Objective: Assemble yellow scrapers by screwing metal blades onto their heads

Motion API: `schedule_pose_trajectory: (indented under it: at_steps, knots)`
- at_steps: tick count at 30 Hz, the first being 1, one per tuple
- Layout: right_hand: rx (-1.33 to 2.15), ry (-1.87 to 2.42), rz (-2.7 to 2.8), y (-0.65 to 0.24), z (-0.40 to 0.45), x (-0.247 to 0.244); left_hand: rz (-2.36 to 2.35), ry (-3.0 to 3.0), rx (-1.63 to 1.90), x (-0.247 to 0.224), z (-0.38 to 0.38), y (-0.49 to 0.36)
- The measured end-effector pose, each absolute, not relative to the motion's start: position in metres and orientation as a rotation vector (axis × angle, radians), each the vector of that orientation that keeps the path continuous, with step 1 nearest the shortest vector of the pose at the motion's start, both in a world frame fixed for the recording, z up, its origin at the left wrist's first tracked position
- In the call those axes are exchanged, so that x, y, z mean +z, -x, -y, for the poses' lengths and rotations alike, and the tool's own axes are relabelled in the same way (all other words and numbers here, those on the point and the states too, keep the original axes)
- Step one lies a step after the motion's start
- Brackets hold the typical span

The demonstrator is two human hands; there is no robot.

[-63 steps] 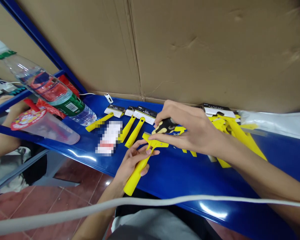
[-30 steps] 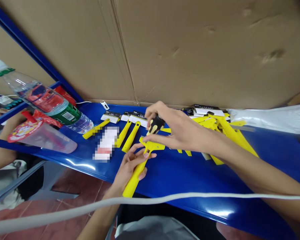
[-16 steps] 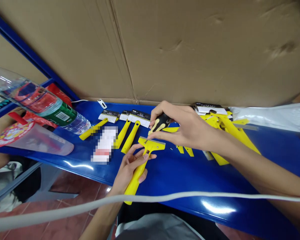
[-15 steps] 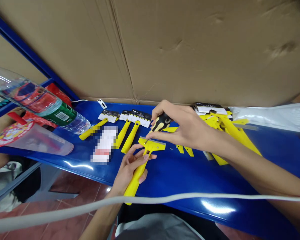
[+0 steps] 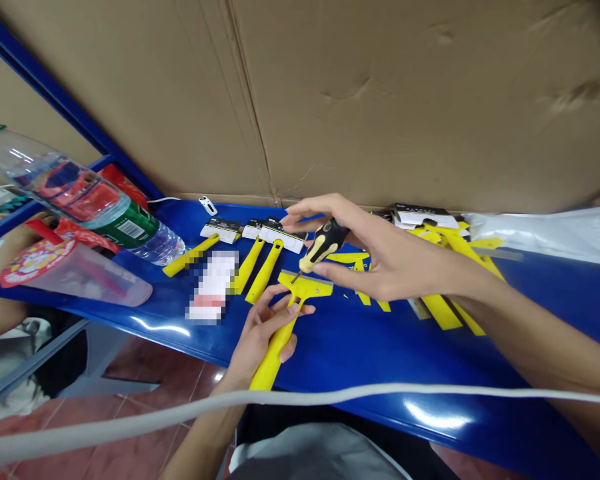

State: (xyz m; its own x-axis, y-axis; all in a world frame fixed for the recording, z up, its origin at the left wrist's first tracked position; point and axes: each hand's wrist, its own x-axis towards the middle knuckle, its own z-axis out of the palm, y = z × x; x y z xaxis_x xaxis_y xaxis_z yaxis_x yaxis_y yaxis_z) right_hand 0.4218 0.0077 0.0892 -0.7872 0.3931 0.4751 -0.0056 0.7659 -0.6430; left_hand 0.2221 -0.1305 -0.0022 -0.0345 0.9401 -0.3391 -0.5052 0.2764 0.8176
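Observation:
My left hand (image 5: pixel 270 327) is wrapped round the handle of a yellow scraper (image 5: pixel 307 287), its wide head pointing up and away. A short black and cream screwdriver (image 5: pixel 325 243) stands tilted, its tip on a screw at the left side of the scraper head. Around the screwdriver handle is my right hand (image 5: pixel 360 247), thumb against its lower end and the fingers loosely spread above. Behind my right hand lie yellow plastic parts (image 5: pixel 443 310) in a pile. Several yellow scrapers with card sleeves (image 5: pixel 265 270) rest left of my hands.
A large water bottle (image 5: pixel 125 217) and a plastic cup (image 5: pixel 80 270) with a red straw are on the left of the blue table (image 5: pixel 380 360). A white cable (image 5: pixel 330 398) crosses in front. Another person's arm (image 5: pixel 0 313) shows at far left.
My right hand's fingers have opened away from the screwdriver handle, showing more of it. The left hand still holds the scraper in nearly the same place.

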Motion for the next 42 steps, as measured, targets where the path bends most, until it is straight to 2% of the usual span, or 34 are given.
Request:
schedule_pose_trajectory:
  at_steps: [6,11,16,22,31,42]
  knots:
    - [0.734,0.391,2.291,-0.422,-0.011,0.084,-1.052,-0.560,1.246,-0.003,0.132,-0.222]
    - [0.813,0.299,2.376,-0.421,-0.007,0.084,-1.059,-0.582,1.259,-0.006,0.131,-0.220]
    - [0.647,0.323,2.336,-0.415,-0.004,0.080,-1.027,-0.607,1.237,-0.016,0.129,-0.216]
    - [0.815,0.265,2.399,-0.418,-0.002,0.083,-1.030,-0.652,1.250,-0.016,0.129,-0.216]
    - [0.698,0.384,2.302,-0.409,-0.004,0.064,-1.044,-0.670,1.237,-0.018,0.129,-0.212]
    - [0.545,0.519,2.215,-0.407,0.005,0.071,-1.047,-0.703,1.304,-0.017,0.133,-0.217]
